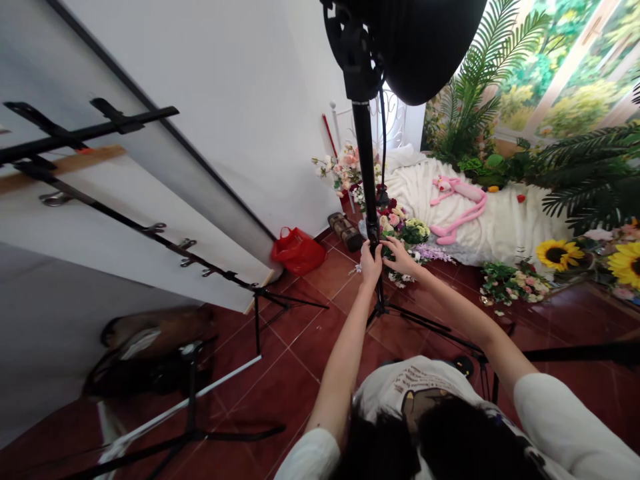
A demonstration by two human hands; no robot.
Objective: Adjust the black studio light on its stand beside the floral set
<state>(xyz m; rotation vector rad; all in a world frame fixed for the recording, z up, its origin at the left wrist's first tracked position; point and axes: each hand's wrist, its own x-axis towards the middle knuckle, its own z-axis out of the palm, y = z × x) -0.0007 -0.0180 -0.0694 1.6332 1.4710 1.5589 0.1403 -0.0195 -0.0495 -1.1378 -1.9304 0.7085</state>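
Observation:
A black light stand [367,167] rises upright in front of me, carrying a large black lamp head [425,47] at its top. My left hand [371,265] is closed on the pole at a collar, thumb and fingers pressed against it. From the other side, my right hand [399,257] reaches the same spot, its fingers bent and pinching at the collar. Whatever small part lies between the fingertips is hidden. A dark cable [383,133] hangs beside the pole. The stand's legs [420,321] spread over the tiled floor below my hands.
Left, a black crossbar with clamps [155,228] runs beside white boards; another stand [193,393] is nearer. A red bag [299,252] sits by the wall. Beyond, a pink plush toy [463,190] lies on a white furry cover [505,227], among flowers [557,255] and palm leaves [475,80].

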